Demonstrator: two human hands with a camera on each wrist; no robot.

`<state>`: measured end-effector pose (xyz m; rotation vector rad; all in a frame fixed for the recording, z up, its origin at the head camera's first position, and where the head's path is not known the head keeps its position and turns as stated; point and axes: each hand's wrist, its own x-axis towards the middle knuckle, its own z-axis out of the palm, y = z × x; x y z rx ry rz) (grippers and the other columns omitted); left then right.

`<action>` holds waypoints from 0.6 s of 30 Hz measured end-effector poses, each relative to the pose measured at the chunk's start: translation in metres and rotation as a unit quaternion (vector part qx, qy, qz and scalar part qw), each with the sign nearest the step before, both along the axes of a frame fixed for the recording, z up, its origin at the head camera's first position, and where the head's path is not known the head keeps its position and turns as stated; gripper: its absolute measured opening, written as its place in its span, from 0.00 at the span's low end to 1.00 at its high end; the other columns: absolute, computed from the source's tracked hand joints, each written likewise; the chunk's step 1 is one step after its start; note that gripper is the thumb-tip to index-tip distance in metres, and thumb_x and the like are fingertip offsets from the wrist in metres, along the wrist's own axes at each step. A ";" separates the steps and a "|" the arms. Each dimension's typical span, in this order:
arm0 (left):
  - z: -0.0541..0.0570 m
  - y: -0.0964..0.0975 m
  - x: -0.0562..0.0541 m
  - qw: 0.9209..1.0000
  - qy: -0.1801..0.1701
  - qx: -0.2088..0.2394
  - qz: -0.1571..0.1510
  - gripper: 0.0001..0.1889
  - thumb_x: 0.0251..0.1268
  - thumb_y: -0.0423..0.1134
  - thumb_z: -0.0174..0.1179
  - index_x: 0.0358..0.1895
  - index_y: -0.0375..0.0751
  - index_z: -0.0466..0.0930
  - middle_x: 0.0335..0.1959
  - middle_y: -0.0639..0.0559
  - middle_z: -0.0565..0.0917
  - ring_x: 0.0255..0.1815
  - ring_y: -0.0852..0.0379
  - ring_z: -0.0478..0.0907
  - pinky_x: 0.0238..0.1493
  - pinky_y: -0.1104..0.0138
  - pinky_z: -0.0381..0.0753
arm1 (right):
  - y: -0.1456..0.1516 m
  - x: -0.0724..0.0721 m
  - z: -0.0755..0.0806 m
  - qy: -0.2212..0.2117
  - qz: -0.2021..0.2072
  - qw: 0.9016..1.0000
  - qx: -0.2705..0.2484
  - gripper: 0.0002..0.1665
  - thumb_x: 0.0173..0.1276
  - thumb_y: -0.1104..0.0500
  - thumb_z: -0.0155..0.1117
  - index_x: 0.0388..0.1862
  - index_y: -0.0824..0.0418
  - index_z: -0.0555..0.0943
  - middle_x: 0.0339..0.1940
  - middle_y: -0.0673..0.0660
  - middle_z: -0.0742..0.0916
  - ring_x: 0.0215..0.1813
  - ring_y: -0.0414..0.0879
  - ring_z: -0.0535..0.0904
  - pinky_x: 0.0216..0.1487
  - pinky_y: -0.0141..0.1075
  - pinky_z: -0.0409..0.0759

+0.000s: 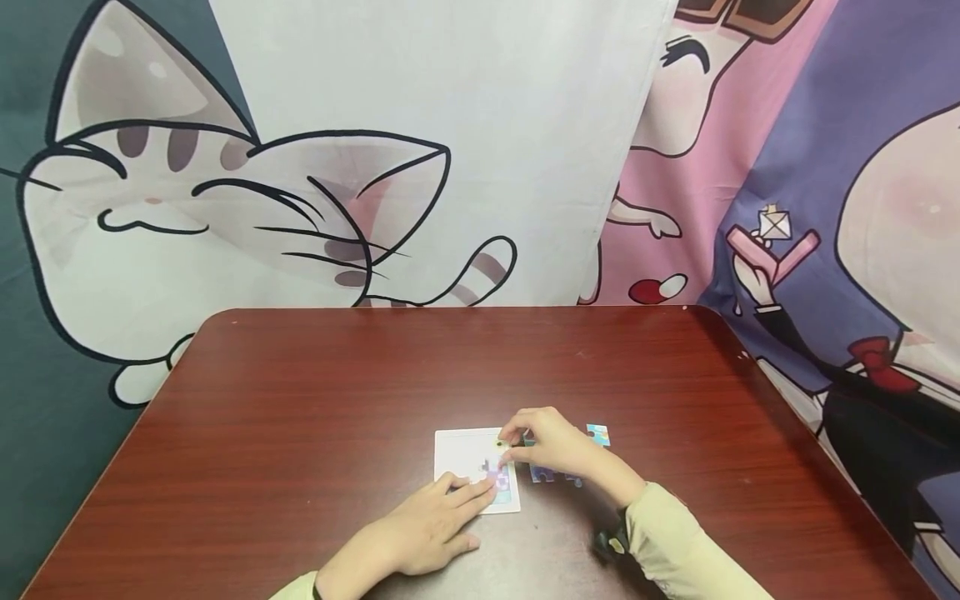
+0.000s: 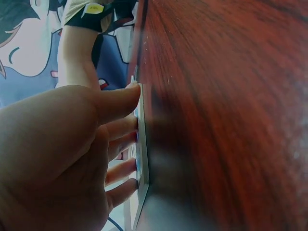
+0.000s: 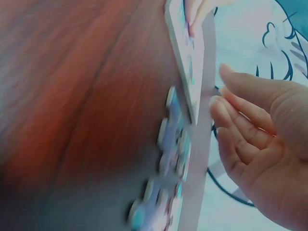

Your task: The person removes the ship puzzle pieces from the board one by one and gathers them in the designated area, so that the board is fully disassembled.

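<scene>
A thin white puzzle board (image 1: 459, 450) lies on the table, with a few purple and pale blue jigsaw pieces (image 1: 504, 492) in its lower right part. My left hand (image 1: 431, 525) rests its outstretched fingertips on the board and these pieces. In the left wrist view the left thumb (image 2: 122, 102) lies by the board's edge. Above the board's right edge is my right hand (image 1: 551, 442), fingers bent and thumb apart. The right wrist view shows nothing between its fingertips (image 3: 219, 108). A small yellowish patch (image 1: 501, 444) shows near them; whether a loose piece, I cannot tell.
Several loose jigsaw pieces (image 3: 168, 144) lie right of the board, partly under the right hand and forearm. One blue piece (image 1: 597, 434) lies farther out. The reddish-brown table (image 1: 300, 400) reaches back to a cartoon-printed cloth (image 1: 525, 100).
</scene>
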<state>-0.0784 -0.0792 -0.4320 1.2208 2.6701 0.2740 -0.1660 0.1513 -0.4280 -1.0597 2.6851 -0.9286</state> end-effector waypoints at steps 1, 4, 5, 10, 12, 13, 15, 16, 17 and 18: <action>0.000 0.000 0.000 1.000 0.000 0.000 0.000 0.31 0.69 0.55 0.47 0.71 0.49 0.58 0.72 0.57 0.60 0.64 0.57 0.61 0.61 0.57 0.71 | -0.003 -0.001 0.000 0.001 0.004 1.000 0.005 0.13 0.52 0.57 0.74 0.36 0.60 0.85 0.30 0.50 0.85 0.34 0.41 0.80 0.36 0.32 0.80; 0.001 -0.002 0.000 1.000 -0.003 0.002 -0.002 0.31 0.69 0.55 0.47 0.71 0.48 0.58 0.72 0.56 0.60 0.64 0.57 0.61 0.61 0.57 0.70 | -0.012 -0.002 0.002 -0.010 0.017 1.000 0.020 0.13 0.52 0.58 0.73 0.36 0.61 0.84 0.30 0.50 0.84 0.33 0.40 0.79 0.34 0.28 0.78; 0.001 -0.002 0.000 1.000 -0.004 0.004 -0.002 0.31 0.69 0.54 0.47 0.71 0.47 0.58 0.72 0.56 0.60 0.64 0.57 0.61 0.61 0.57 0.70 | -0.014 -0.003 0.002 -0.013 0.022 0.999 0.024 0.12 0.53 0.58 0.73 0.36 0.61 0.84 0.30 0.50 0.84 0.33 0.40 0.78 0.34 0.28 0.77; 0.000 -0.002 0.000 1.000 -0.010 0.001 -0.001 0.31 0.68 0.54 0.47 0.72 0.48 0.57 0.72 0.57 0.59 0.64 0.57 0.61 0.62 0.57 0.70 | -0.018 -0.004 0.003 -0.046 0.046 0.996 0.062 0.12 0.55 0.58 0.72 0.38 0.61 0.84 0.31 0.49 0.83 0.33 0.36 0.77 0.35 0.25 0.77; 0.000 -0.001 0.000 1.000 -0.011 -0.002 0.001 0.31 0.68 0.55 0.48 0.72 0.49 0.57 0.72 0.57 0.59 0.65 0.57 0.60 0.61 0.56 0.70 | -0.019 -0.005 0.003 -0.053 0.057 0.994 0.076 0.12 0.55 0.60 0.71 0.39 0.61 0.83 0.32 0.49 0.83 0.34 0.36 0.77 0.36 0.24 0.76; 0.000 -0.001 0.000 1.000 -0.012 -0.003 0.003 0.31 0.68 0.54 0.48 0.72 0.49 0.57 0.72 0.57 0.59 0.65 0.57 0.60 0.61 0.56 0.70 | -0.019 -0.005 0.004 -0.058 0.060 0.993 0.081 0.12 0.55 0.61 0.71 0.39 0.61 0.83 0.32 0.49 0.83 0.34 0.36 0.77 0.36 0.24 0.76; 0.001 0.000 0.000 1.000 -0.015 -0.005 0.006 0.32 0.68 0.54 0.48 0.72 0.50 0.56 0.72 0.58 0.58 0.65 0.58 0.60 0.61 0.56 0.70 | -0.020 -0.005 0.004 -0.063 0.062 0.993 0.083 0.13 0.53 0.62 0.72 0.38 0.62 0.83 0.31 0.50 0.83 0.33 0.37 0.77 0.35 0.24 0.76; 0.001 0.000 0.001 1.000 -0.015 -0.006 0.007 0.32 0.68 0.54 0.48 0.72 0.50 0.56 0.72 0.58 0.58 0.65 0.58 0.60 0.61 0.56 0.71 | -0.021 -0.005 0.005 -0.069 0.059 0.992 0.083 0.13 0.51 0.63 0.73 0.37 0.62 0.83 0.30 0.51 0.83 0.33 0.38 0.77 0.34 0.24 0.76; 0.001 0.000 0.001 1.000 -0.016 -0.006 0.008 0.32 0.68 0.54 0.48 0.72 0.50 0.56 0.72 0.59 0.58 0.65 0.57 0.60 0.61 0.56 0.70 | -0.023 -0.005 0.006 -0.075 0.056 0.992 0.082 0.14 0.49 0.64 0.74 0.35 0.63 0.83 0.29 0.51 0.83 0.32 0.39 0.77 0.34 0.24 0.76; 0.001 0.000 0.001 1.000 -0.018 -0.007 0.008 0.32 0.68 0.54 0.48 0.72 0.51 0.55 0.72 0.59 0.58 0.65 0.57 0.60 0.62 0.56 0.70 | -0.024 -0.005 0.007 -0.083 0.050 0.992 0.083 0.14 0.47 0.64 0.75 0.34 0.63 0.82 0.28 0.51 0.83 0.31 0.39 0.77 0.33 0.24 0.76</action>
